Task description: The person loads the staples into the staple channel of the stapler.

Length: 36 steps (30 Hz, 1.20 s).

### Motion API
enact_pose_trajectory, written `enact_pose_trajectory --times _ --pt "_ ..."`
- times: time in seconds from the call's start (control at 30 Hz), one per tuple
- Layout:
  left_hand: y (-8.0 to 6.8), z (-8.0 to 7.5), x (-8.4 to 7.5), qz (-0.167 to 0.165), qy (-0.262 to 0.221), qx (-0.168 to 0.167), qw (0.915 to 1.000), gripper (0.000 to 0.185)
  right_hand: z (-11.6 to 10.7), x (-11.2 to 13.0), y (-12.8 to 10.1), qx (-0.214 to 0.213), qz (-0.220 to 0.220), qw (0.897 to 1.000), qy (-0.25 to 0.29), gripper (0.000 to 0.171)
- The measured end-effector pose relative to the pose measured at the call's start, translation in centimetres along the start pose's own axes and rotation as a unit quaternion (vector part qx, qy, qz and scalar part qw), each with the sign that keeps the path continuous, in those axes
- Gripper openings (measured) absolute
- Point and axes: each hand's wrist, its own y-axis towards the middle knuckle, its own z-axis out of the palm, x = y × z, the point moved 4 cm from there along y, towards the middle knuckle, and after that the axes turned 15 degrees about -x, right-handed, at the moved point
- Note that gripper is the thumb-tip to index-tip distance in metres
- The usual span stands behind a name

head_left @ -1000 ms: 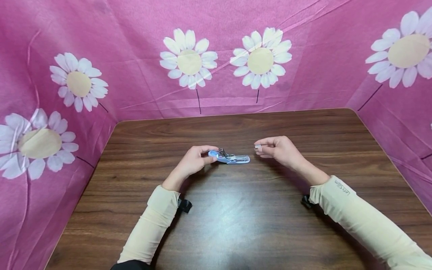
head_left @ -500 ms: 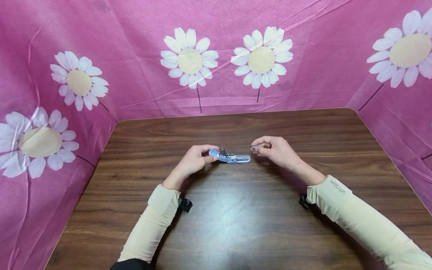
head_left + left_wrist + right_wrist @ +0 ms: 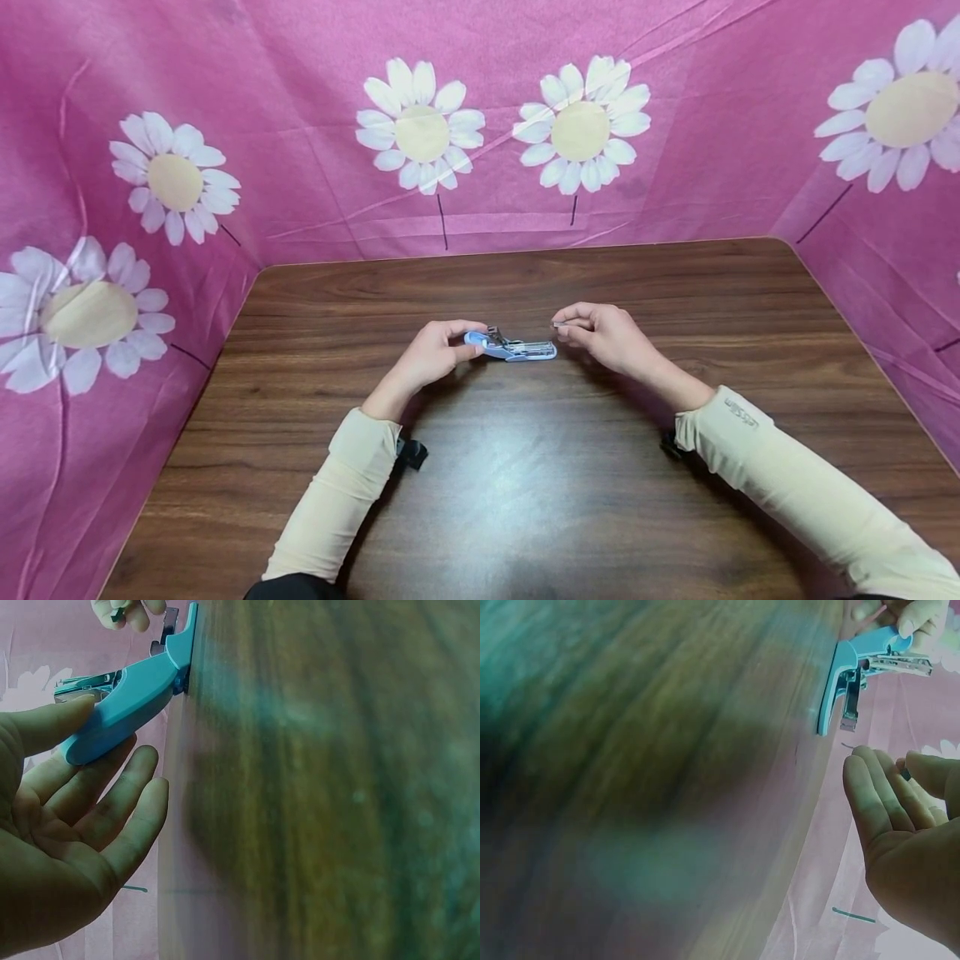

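A light blue stapler [image 3: 517, 352], opened up with its metal parts showing, is held at its left end by my left hand [image 3: 431, 357]. In the left wrist view the thumb and fingers [image 3: 105, 776] pinch the body of the stapler [image 3: 135, 701], and its other end touches the table. Just right of the stapler, my right hand [image 3: 611, 335] pinches a small strip of staples [image 3: 558, 325] between thumb and fingertips. Only a dark bit of the staple strip [image 3: 906, 773] shows in the right wrist view. A small gap separates the right fingertips from the stapler.
Both hands are over a brown wood-grain table [image 3: 495, 500]. Behind and beside it hangs a pink cloth [image 3: 300, 125] with large white flowers. Black wrist straps [image 3: 411, 454] sit at both sleeve cuffs.
My right hand has moved a little left, bringing the staple strip closer to the stapler's right end. The strip has turned slightly and shows less. My left hand and the stapler stay almost still.
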Motion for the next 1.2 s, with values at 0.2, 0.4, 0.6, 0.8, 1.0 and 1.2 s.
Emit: enact_pose_trajectory --times 0.2,0.4,0.6,0.8,1.0,1.2 --pt "-0.1 -0.1 -0.1 -0.004 -0.001 0.003 1.0000 0.034 0.3 0.4 0.1 -0.022 -0.041 0.997 -0.067 0.019" --pt "-0.1 -0.1 -0.2 -0.008 0.002 0.006 1.0000 0.034 0.8 0.5 0.1 -0.014 -0.062 0.995 -0.074 0.018" --pt "0.0 -0.1 -0.3 -0.006 0.004 0.004 1.0000 0.033 1.2 0.9 0.2 -0.014 -0.083 0.993 -0.086 0.013" --pt "0.1 0.0 -0.5 -0.008 0.001 0.005 1.0000 0.033 1.5 1.0 0.2 -0.003 -0.089 0.991 -0.100 0.012" --pt "0.1 0.0 -0.6 -0.008 0.006 0.004 0.9999 0.034 1.6 0.9 0.2 0.006 -0.084 0.990 -0.113 0.013" --pt "0.1 0.1 -0.6 -0.008 0.009 0.004 0.9999 0.033 1.8 0.9 0.2 0.013 -0.092 0.988 -0.124 0.012"
